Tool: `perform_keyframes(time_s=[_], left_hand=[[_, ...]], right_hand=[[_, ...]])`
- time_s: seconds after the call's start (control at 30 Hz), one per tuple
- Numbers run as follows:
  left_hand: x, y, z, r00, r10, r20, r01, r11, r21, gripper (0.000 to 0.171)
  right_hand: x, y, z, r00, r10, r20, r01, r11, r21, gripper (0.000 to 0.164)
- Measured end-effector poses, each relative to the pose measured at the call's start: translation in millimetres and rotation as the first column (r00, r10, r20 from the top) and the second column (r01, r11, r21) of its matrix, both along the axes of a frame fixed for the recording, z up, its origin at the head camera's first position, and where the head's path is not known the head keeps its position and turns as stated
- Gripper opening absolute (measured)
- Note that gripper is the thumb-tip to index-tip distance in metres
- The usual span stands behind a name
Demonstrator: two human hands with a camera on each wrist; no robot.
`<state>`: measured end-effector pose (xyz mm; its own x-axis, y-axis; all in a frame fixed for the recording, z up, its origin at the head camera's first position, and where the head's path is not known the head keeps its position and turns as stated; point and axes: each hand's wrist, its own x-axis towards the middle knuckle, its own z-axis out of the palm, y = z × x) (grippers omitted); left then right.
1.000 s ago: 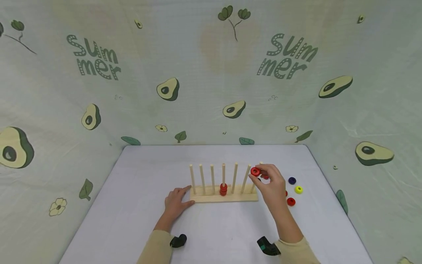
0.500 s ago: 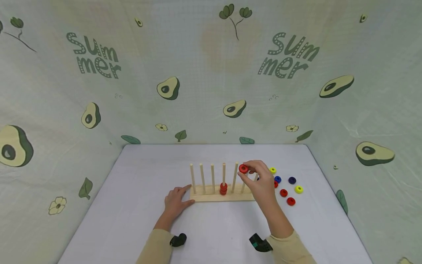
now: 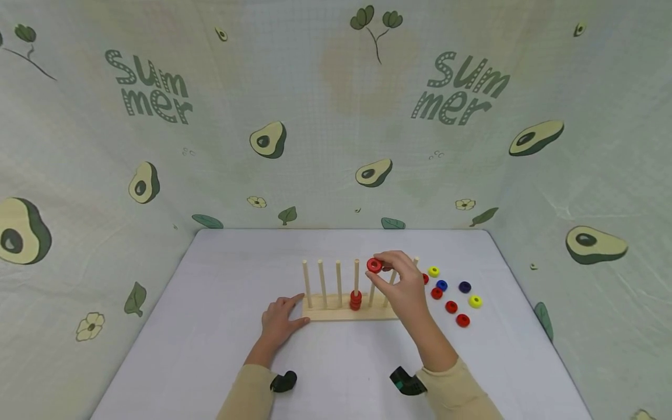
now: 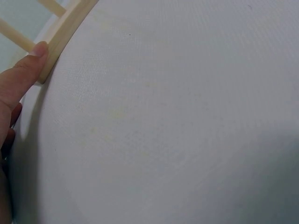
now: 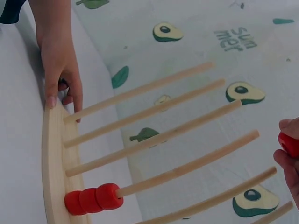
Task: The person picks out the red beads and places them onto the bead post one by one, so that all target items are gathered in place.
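A wooden peg stand (image 3: 325, 315) with a row of upright pegs rests on the table. Three red rings (image 5: 94, 199) are stacked at the bottom of its middle peg. My left hand (image 3: 278, 322) holds the stand's left end, thumb at the front and fingers behind; in the left wrist view the thumb (image 4: 29, 70) presses on the wood. My right hand (image 3: 403, 286) pinches a red ring (image 3: 374, 265) between thumb and fingers. That ring is up at peg-top height, just right of the middle peg and apart from it. The hand hides part of the right-hand pegs.
Loose rings lie right of the stand: several red ones (image 3: 451, 307), a blue one (image 3: 441, 285), a dark blue one (image 3: 464, 287) and two yellow, one being the near yellow ring (image 3: 475, 301). A patterned cloth (image 3: 315, 192) stands behind the white table (image 3: 252, 256).
My right hand has moved left with the red ring, from the stand's right end to near the middle peg, uncovering several loose rings. The left hand has stayed in place.
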<state>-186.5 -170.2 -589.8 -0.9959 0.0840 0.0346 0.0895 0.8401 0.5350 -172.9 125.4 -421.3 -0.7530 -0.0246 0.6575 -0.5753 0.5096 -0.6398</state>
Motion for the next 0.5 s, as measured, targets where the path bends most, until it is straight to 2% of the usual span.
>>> perform_keyframes(time_s=[0.5], left_hand=[[0.8,0,2.0,1.000,-0.012,0.007,0.012,1.000,-0.004,0.066]], right_hand=[[-3.7,-14,3.5,0.999,0.037,0.033,-0.037,0.999,-0.003,0.032]])
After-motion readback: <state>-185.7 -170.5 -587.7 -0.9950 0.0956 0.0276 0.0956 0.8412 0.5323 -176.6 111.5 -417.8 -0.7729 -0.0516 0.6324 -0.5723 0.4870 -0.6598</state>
